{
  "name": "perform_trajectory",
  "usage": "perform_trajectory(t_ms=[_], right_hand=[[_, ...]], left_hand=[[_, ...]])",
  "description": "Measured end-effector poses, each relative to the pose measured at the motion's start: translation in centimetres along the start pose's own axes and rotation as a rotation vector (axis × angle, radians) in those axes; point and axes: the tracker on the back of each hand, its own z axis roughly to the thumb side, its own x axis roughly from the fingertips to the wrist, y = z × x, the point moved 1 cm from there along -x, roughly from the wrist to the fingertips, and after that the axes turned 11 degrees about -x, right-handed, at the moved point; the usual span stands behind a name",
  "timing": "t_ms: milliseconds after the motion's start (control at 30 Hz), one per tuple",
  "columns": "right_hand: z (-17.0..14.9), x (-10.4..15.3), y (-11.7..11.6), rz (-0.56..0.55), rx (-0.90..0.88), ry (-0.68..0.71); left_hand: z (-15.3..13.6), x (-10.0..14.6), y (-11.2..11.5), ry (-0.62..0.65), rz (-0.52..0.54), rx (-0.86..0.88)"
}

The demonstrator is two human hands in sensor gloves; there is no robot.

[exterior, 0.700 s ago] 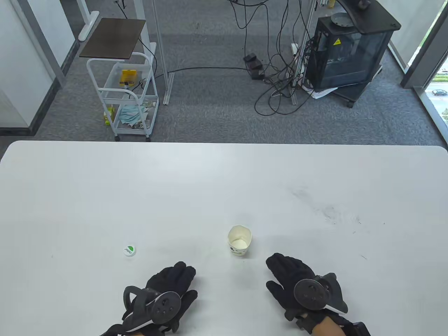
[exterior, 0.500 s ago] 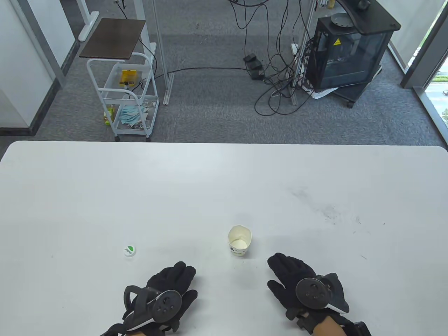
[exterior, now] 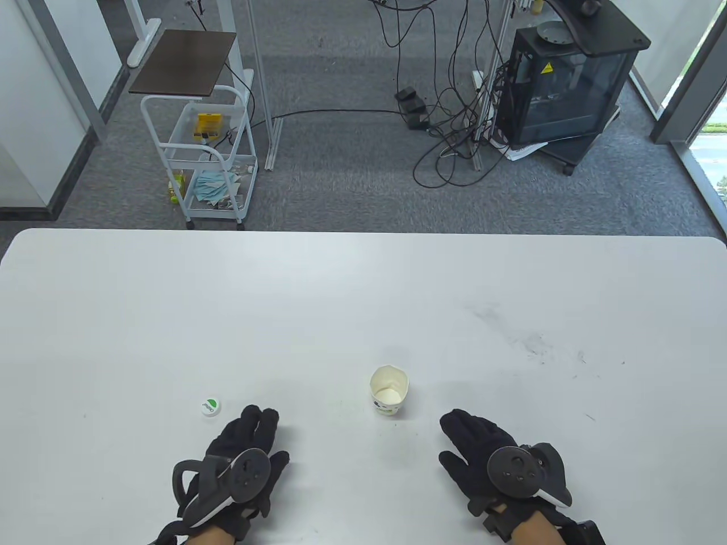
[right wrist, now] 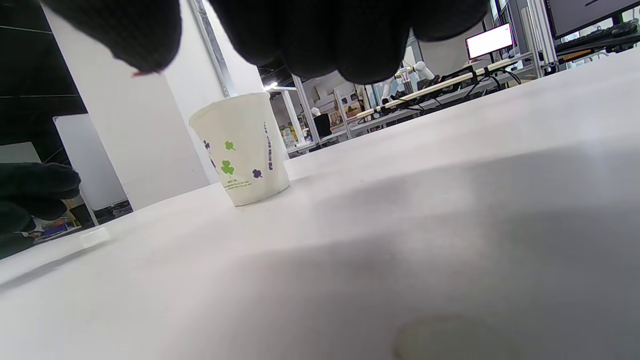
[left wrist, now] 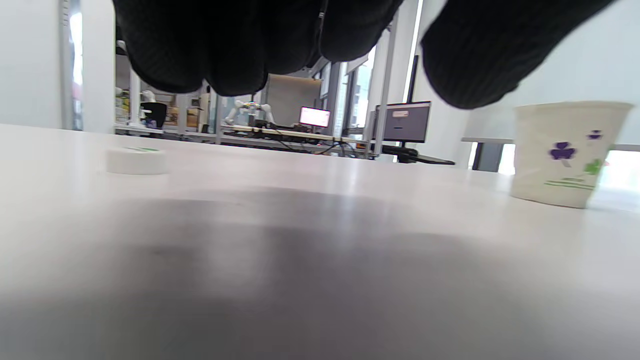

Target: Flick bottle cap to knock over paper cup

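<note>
Left gloved hand [exterior: 238,454], empty and fingers extended, is recorded as shifted leftward, near the small white-and-green plastic bottle cap [exterior: 211,407] (flick pending), upright white clover-printed paper cup [exterior: 389,390] untouched on the counter; right hand [exterior: 488,454] flat, empty.

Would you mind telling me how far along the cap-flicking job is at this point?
Nothing is done yet: the paper cup stands upright and the bottle cap lies untouched to its left on the table. In hand: the left hand sits just right of the cap, holding nothing. The right hand rests flat beside the cup. Left: line up behind the cap, then flick it into the cup.
</note>
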Motion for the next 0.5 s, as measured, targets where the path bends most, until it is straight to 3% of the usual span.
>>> perform_trajectory(t_ms=[233,500], right_hand=[[0.0,-0.3,0.2,-0.006,-0.029,0.017],[0.0,-0.7,0.3,-0.009,-0.084,0.040]], left_hand=[[-5.0,-0.8,0.8,-0.241,-0.024,0.010],[-6.8,-4.1,2.9,-0.338,-0.218,-0.103]])
